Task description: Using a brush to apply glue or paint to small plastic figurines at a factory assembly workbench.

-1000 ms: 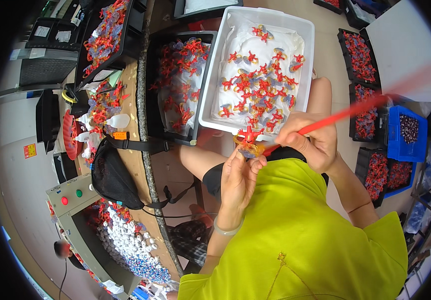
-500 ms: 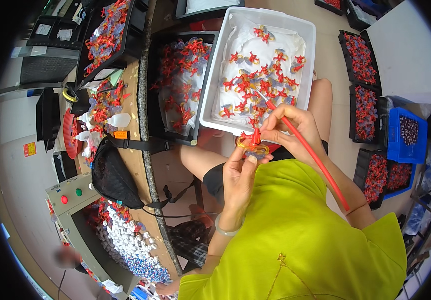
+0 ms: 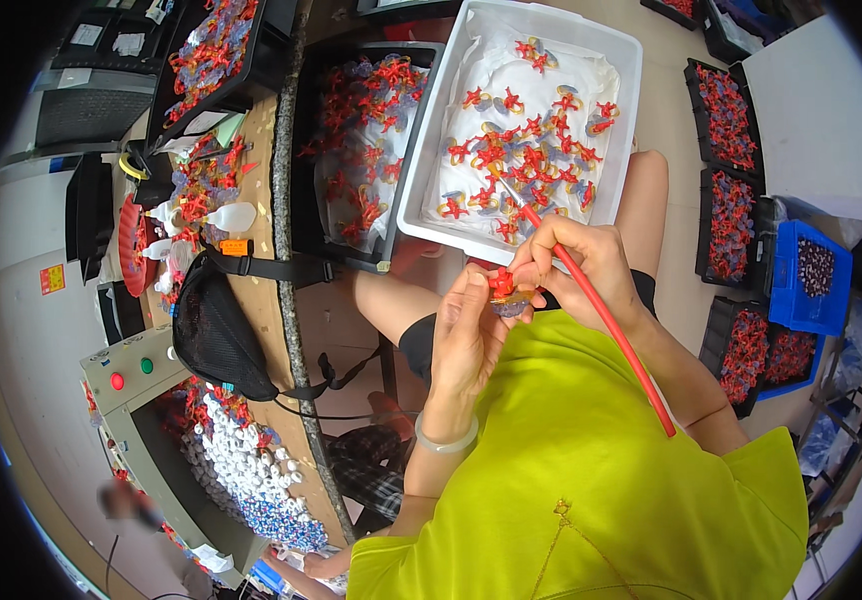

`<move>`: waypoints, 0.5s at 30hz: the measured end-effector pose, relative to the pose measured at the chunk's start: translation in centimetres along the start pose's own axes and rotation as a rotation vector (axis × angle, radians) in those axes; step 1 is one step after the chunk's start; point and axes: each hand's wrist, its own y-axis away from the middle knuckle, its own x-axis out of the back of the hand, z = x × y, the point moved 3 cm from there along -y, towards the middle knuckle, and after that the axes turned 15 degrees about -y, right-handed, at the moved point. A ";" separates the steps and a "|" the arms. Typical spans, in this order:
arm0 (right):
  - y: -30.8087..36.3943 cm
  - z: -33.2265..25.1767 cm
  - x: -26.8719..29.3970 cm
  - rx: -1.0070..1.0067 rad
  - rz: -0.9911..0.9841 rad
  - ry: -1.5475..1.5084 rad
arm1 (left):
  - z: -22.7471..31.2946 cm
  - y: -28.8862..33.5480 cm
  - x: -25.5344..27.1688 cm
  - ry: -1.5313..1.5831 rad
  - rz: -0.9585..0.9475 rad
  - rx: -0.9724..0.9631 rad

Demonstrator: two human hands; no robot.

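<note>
My left hand (image 3: 464, 335) is closed on a small toy figure (image 3: 506, 288), red on top with yellow and translucent purple parts below. My right hand (image 3: 583, 262) grips a long paintbrush (image 3: 611, 328) with a red handle. Its bristle end points up over the white tub, while the handle slants down past my wrist. Fingertips of the right hand also touch the figure's right side, so both hands meet at it. The fingers cover part of the figure. Just beyond them, the white tub (image 3: 421, 218) has a pale liner with many similar red, yellow and purple figures on it.
Left of the tub is a black crate (image 3: 387, 240) with more figures. A workbench (image 3: 296, 400) bears a black mesh bag (image 3: 219, 330), white bottles (image 3: 233, 217) and a grey machine (image 3: 116, 400). Figure-filled crates (image 3: 729, 225) and a blue bin (image 3: 801, 305) stand at right. Another person's arm (image 3: 323, 566) shows at lower left.
The toy figure has been turned between my hands, its yellow ring showing less now. My left hand has rolled with it, and the paintbrush has shifted slightly left and down.
</note>
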 end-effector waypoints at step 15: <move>-0.1 -0.9 4.3 0.095 0.242 -0.092 | 27.9 -11.6 10.3 -0.512 0.538 -0.694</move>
